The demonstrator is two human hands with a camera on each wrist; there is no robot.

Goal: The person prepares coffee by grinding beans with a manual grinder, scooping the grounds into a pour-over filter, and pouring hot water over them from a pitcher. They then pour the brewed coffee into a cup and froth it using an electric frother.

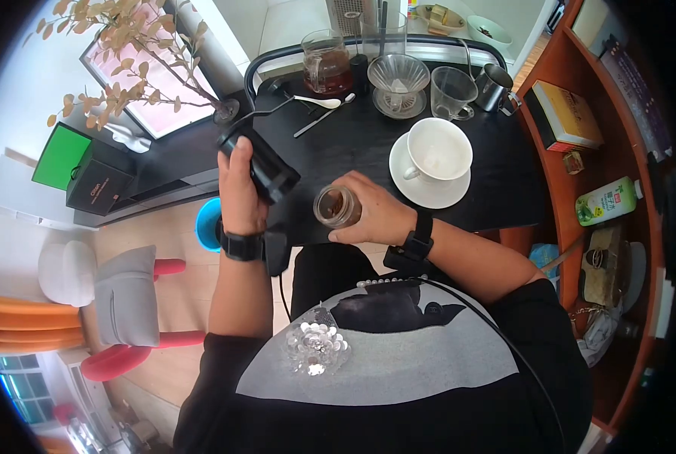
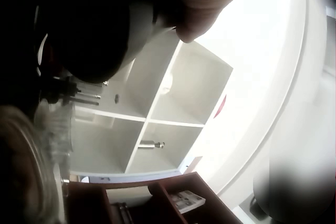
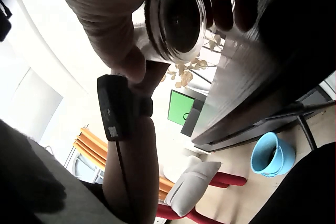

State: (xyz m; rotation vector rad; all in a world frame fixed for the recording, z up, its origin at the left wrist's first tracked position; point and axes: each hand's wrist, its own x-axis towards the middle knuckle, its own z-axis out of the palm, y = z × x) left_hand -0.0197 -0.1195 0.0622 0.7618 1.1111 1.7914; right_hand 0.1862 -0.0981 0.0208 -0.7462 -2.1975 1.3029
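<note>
A black hand coffee grinder (image 1: pixel 271 166) with a crank handle (image 1: pixel 258 112) is gripped by my left hand (image 1: pixel 240 198), its thumb lying along the body. The grinder tilts, its lower end pointing toward the jar. My right hand (image 1: pixel 379 213) holds a small clear glass jar (image 1: pixel 336 206) close to that end, with thumb and fingers around it. Brown grounds show inside, through the jar's open mouth. The right wrist view shows the jar's rim (image 3: pixel 181 19) between thumb and fingers. In the left wrist view the grinder (image 2: pixel 94 35) is a dark shape beside the blurred jar (image 2: pixel 26 166).
On the black table (image 1: pixel 338 155) stand a white cup (image 1: pixel 440 151) on a saucer (image 1: pixel 432 197), a glass dripper (image 1: pixel 398 79), a glass mug (image 1: pixel 453 87), a metal pitcher (image 1: pixel 493 87) and a glass pot (image 1: pixel 327 64). A wooden shelf (image 1: pixel 557 178) borders the right; a blue bucket (image 1: pixel 208 225) is below left.
</note>
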